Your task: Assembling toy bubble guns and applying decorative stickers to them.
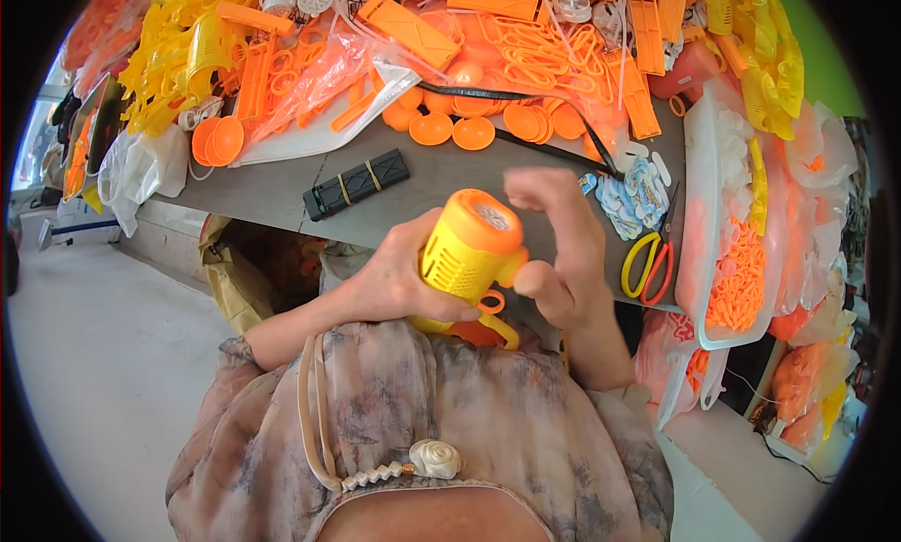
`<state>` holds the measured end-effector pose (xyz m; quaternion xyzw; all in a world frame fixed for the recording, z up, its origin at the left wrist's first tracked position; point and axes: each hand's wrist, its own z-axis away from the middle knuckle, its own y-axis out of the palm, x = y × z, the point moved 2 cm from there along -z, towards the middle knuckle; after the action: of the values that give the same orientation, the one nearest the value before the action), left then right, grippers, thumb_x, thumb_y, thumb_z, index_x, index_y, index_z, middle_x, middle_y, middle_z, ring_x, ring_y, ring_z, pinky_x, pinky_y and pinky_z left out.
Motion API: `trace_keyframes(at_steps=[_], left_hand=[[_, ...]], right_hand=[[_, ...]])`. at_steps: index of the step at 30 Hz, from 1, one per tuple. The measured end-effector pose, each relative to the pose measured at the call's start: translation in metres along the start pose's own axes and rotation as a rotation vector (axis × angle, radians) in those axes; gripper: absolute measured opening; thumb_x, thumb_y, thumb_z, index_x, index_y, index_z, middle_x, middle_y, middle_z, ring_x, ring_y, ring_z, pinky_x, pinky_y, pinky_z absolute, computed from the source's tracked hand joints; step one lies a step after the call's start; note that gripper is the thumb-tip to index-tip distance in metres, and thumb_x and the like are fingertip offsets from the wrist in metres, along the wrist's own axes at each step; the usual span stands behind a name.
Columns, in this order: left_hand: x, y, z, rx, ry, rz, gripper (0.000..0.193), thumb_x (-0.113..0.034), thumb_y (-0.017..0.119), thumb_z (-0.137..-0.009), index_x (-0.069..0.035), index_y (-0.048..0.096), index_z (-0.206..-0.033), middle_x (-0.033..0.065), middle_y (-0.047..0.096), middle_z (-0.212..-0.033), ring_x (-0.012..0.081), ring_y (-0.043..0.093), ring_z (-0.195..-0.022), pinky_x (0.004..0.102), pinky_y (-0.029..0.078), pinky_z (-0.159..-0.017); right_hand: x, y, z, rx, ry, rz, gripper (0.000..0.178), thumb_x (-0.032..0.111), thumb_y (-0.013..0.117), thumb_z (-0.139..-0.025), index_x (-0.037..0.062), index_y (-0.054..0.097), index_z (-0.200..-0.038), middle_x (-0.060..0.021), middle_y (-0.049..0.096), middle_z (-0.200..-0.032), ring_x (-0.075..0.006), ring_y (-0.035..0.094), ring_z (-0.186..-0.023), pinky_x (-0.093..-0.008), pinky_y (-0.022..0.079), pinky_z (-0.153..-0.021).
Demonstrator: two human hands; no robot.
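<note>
Close to my chest, my left hand is wrapped round the body of a yellow plastic flashlight. Its orange head tilts upward and shows a round, clear lens. A yellow handle and orange parts show at its lower end, partly hidden by the body. My right hand is raised just to the right of the flashlight. Its thumb stands apart from the bent fingers, and nothing shows between them. Its fingertips look slightly blurred.
Across the grey table lie a black rectangular block, orange cups and heaped orange parts. At right are blue-white stickers, scissors and a white bin with small orange pieces. Yellow shells pile at left.
</note>
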<state>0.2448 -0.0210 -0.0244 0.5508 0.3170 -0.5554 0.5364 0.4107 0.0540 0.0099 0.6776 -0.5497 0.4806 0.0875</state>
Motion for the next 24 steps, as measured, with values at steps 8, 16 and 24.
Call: trace_keyframes(at_steps=[8, 16, 24], left_hand=[[0.002, 0.003, 0.003, 0.104, 0.14, -0.283, 0.061, -0.018, 0.082, -0.055, -0.001, 0.051, -0.105, 0.0086, 0.062, -0.09, 0.0167, 0.062, -0.08, 0.0314, 0.05, -0.069], [0.004, 0.0, 0.0, 0.255, 0.115, -0.214, 0.062, -0.02, 0.083, -0.055, -0.001, 0.053, -0.106, 0.0085, 0.063, -0.092, 0.0155, 0.061, -0.082, 0.0314, 0.051, -0.072], [-0.045, -0.107, -0.029, -0.595, 0.331, -0.935, 0.025, -0.013, 0.065, -0.08, -0.003, 0.063, -0.102, 0.0114, 0.065, -0.087, 0.0235, 0.063, -0.079, 0.0328, 0.05, -0.071]], right_hand=[[0.019, 0.014, -0.019, 0.528, -0.011, 0.271, 0.039, 0.033, 0.058, -0.082, -0.0035, 0.053, -0.095, -0.0148, 0.05, -0.077, -0.0315, 0.054, -0.058, -0.0367, 0.044, -0.049], [0.02, 0.016, -0.022, 0.556, -0.114, 0.245, 0.035, 0.036, 0.059, -0.079, 0.0008, 0.054, -0.083, -0.0132, 0.049, -0.073, -0.0283, 0.056, -0.056, -0.0372, 0.045, -0.048], [-0.019, -0.042, -0.029, 0.112, 0.381, -0.003, 0.039, 0.033, 0.039, -0.091, -0.0021, 0.055, -0.096, -0.0104, 0.057, -0.084, -0.0176, 0.056, -0.07, -0.0289, 0.044, -0.063]])
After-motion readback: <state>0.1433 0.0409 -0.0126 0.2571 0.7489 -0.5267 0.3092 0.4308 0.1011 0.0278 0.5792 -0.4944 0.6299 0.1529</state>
